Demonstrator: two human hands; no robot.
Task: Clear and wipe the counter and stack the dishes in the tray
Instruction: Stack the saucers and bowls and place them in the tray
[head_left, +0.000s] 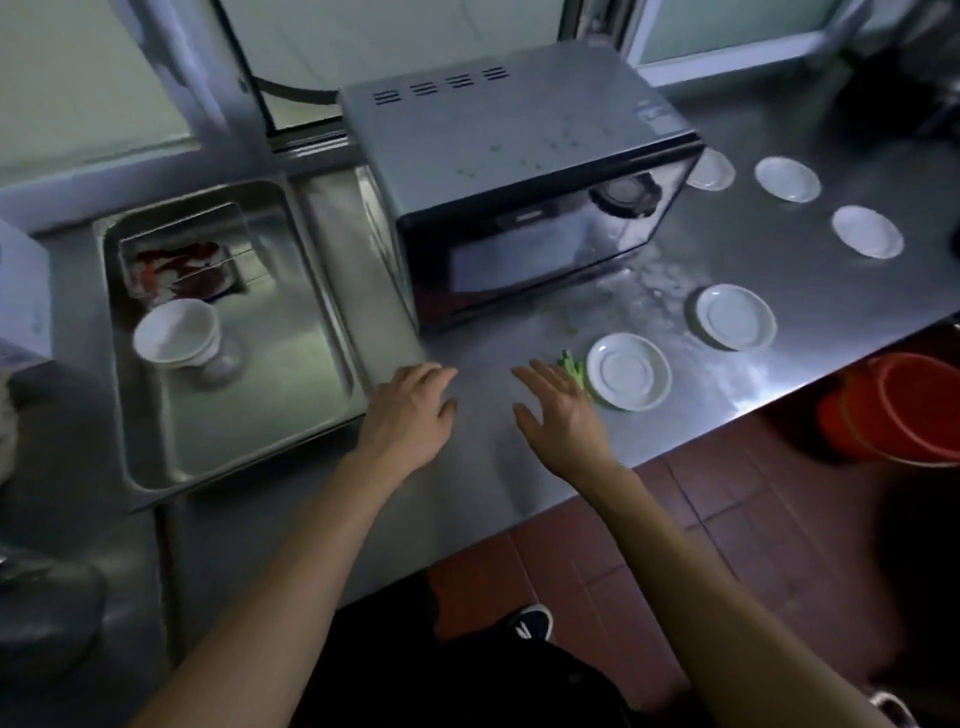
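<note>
A steel tray (156, 457) sits at the left of the steel counter (467, 483). It holds stacked white bowls (179, 338) lying tilted and a red-patterned cloth (176, 270). Several white saucers lie on the counter: one (628, 371) by green vegetable scraps (571, 364), one (735, 317) behind it, others (867, 231) (787, 179) farther right. My left hand (410, 410) hovers by the tray's right rim, fingers relaxed, holding nothing. My right hand (561, 410) is spread flat, its fingertips near the scraps and the nearest saucer.
A steel microwave oven (519, 182) stands at the back middle of the counter, with a saucer (711, 171) partly behind its right corner. Wet smears (649, 291) mark the counter in front of it. An orange bucket (904, 410) stands on the red tile floor at right.
</note>
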